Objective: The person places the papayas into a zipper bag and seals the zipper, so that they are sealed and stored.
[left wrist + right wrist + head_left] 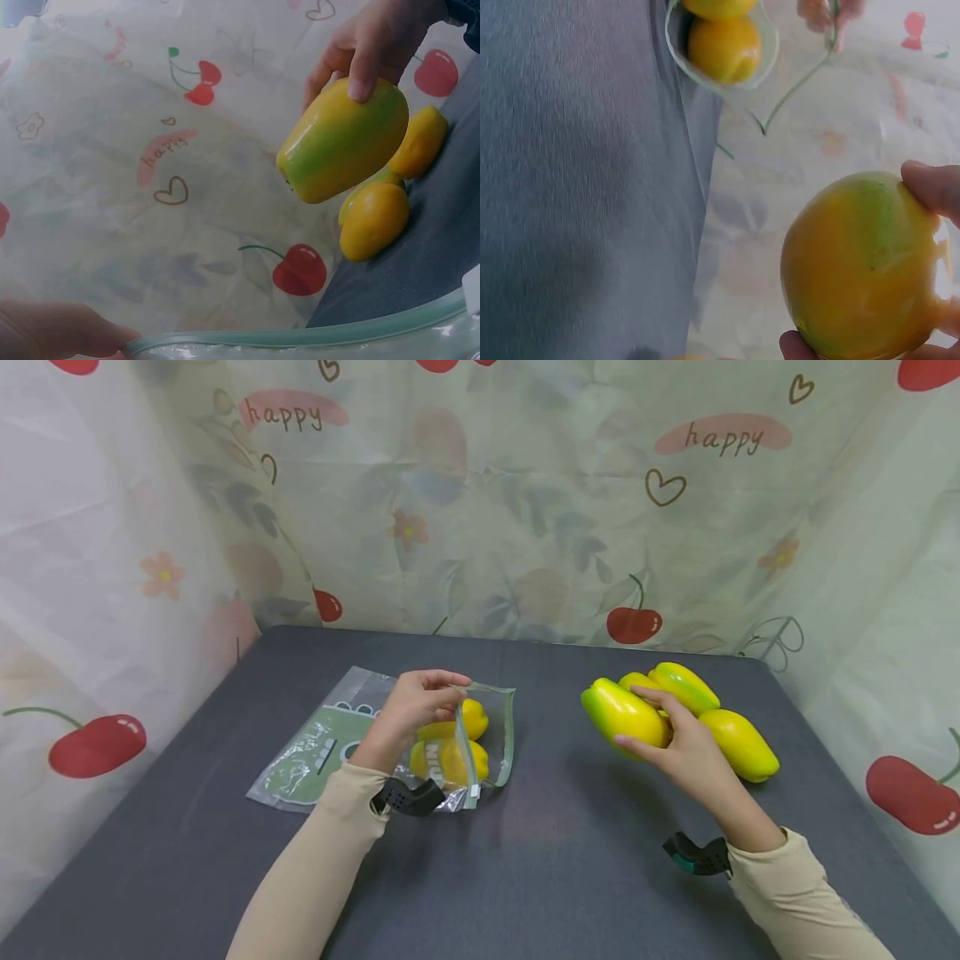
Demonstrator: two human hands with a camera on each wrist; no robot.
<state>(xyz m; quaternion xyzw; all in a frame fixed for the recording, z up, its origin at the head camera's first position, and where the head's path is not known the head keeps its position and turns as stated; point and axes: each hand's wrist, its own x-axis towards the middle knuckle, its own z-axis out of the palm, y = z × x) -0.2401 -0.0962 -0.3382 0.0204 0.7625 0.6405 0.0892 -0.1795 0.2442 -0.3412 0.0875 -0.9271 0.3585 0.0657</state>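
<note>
My left hand (416, 706) pinches the upper edge of the mouth of a clear zip bag (300, 764) with a green printed panel. The bag lies on the table, its green-rimmed mouth gaping toward the right. Inside, two yellow papayas (453, 762) show through the plastic. Over on the right, my right hand (686, 739) grips a yellow-green papaya (622, 712), thumb on the near side and fingers over the far side. The left wrist view shows this held papaya (345, 142) raised above the table, its blunt end toward the bag.
Beside and behind the right hand lie more papayas (738, 745) on the dark grey table (525, 893). A patterned curtain (510, 527) encloses the back and both sides. At the back right corner a thin looped cord (783, 635) hangs against it.
</note>
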